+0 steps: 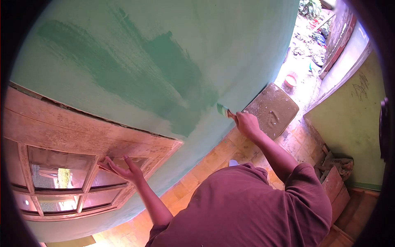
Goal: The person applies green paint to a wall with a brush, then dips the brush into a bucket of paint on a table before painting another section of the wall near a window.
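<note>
My right hand [247,122] grips a paintbrush [224,110] whose green-loaded bristles press against the pale green wall [230,49], just right of a darker, freshly painted green patch [173,78]. My left hand [123,168] rests with fingers spread on the lower part of a worn wooden window frame [82,136], holding nothing. Glass panes [57,175] sit below and left of that hand. My maroon shirt [247,210] fills the bottom of the view.
A patterned doormat [273,109] lies on the tiled floor [205,168] below the brush. A small red bowl [290,80] stands farther off. Wooden boxes and debris [335,175] sit at the right by another green wall [354,123].
</note>
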`<action>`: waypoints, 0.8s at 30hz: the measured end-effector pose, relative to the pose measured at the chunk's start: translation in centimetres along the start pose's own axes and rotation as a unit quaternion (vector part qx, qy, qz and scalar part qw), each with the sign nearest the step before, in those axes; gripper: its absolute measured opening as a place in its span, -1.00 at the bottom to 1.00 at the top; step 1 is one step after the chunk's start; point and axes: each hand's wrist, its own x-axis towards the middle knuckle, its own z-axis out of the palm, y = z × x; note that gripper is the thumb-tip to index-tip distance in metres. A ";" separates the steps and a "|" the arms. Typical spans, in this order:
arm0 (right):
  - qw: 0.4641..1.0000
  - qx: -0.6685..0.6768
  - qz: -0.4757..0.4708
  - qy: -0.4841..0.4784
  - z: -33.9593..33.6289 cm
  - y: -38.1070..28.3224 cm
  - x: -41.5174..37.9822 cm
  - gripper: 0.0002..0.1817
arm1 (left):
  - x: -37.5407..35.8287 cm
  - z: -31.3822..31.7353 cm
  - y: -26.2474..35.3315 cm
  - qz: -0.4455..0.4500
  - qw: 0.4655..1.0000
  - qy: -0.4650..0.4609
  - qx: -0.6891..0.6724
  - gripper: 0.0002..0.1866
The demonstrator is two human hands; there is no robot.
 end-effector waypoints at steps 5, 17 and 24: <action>0.999 -0.027 -0.025 -0.018 -6.9 -5.0 2.2 -0.74 | -0.2 -0.2 0.7 -0.029 0.999 -0.017 0.006 -0.32; 0.931 0.121 -0.160 0.305 -16.8 -12.0 4.1 -0.87 | -0.9 -0.1 0.4 -0.032 0.998 -0.048 -0.012 -0.31; 0.955 0.102 -0.158 0.229 -7.8 -7.2 4.0 -0.71 | -1.5 0.0 0.4 -0.052 0.997 -0.051 -0.025 -0.31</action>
